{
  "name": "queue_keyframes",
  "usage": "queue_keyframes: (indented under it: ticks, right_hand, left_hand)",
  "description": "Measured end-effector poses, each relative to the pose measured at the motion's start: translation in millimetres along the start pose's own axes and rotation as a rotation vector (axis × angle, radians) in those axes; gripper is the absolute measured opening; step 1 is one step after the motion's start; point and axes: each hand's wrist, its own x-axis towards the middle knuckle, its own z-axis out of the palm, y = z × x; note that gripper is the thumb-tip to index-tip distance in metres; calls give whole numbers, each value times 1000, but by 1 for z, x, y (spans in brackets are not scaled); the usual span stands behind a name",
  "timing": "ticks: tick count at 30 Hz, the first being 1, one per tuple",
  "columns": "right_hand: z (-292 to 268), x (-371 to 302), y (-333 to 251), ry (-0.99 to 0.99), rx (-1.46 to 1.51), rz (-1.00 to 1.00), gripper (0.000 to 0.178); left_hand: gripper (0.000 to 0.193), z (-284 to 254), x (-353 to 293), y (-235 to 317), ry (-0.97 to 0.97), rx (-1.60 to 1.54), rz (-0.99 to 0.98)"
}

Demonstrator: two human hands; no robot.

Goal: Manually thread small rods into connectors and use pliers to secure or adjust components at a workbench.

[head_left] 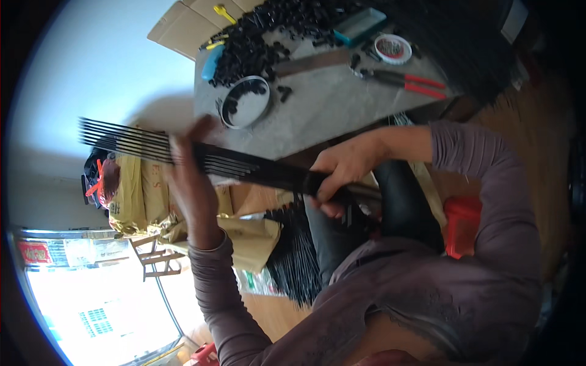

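A bundle of thin black rods (264, 173) slants across the view in front of my body, its separate tips fanning out at the far left. My right hand (349, 163) grips the bundle near its lower right end, with the thumb pressed on top. Around the upper left part of the rods is my left hand (194, 183), somewhat blurred, its fingers and thumb on both sides of them. Below the bundle, more black rods (296, 259) stand massed beside my leg.
On the grey table (305, 125) are a heap of small black pieces (244, 58), a round metal bowl (246, 102), red-handled pliers (421, 85), a teal tray (360, 26) and a white dish (394, 49). A wooden stool (160, 259) and yellowish sacks (137, 189) stand left; a red container (462, 226) right.
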Motion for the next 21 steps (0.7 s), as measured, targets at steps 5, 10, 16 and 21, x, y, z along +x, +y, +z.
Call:
queue_keyframes:
  ticks: [5,10,16,21]
  right_hand:
    - [-5,-20,64,-73,185,377,23]
    - [16,-16,96,-263,17,595,35]
    - [41,25,135,-505,-337,607,36]
    - [45,-6,66,183,-652,105,34]
  left_hand:
    - [32,0,-92,-48,-761,553,-204]
    - [33,75,-124,-64,-702,729,591]
    - [25,87,-156,-118,-1497,-75,-812]
    - [24,83,-154,-134,-1412,-243,-918]
